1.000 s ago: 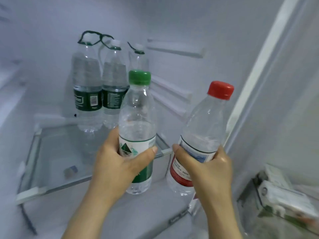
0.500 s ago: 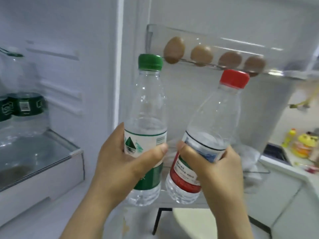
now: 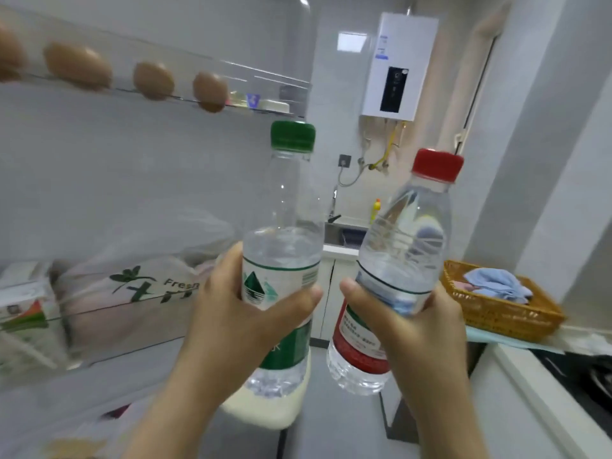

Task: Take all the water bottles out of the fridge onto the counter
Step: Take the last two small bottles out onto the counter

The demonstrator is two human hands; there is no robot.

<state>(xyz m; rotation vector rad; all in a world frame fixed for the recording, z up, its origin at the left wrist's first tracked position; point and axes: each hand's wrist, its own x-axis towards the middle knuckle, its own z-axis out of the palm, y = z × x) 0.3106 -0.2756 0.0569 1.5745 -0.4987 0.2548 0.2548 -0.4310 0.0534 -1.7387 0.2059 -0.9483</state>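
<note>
Though clear, green-capped bottle (image 3: 281,233), red-capped bottle (image 3: 410,246)

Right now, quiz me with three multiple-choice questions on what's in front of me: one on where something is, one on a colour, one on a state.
1. The woven basket is:
A) to the right of the red-capped bottle
B) on the fridge door shelf
C) on the floor

2. The left hand grips a second bottle. Its cap is:
A) red
B) green
C) blue

3. The red-capped bottle is:
A) standing on the counter
B) lying in the basket
C) gripped by the right hand, cap on

Answers:
1 A: the basket sits near the right edge of the view, past that bottle.
2 B: a green cap tops the bottle above the left hand.
3 C: the thumb and fingers wrap its label, and it rests on no surface.
</note>
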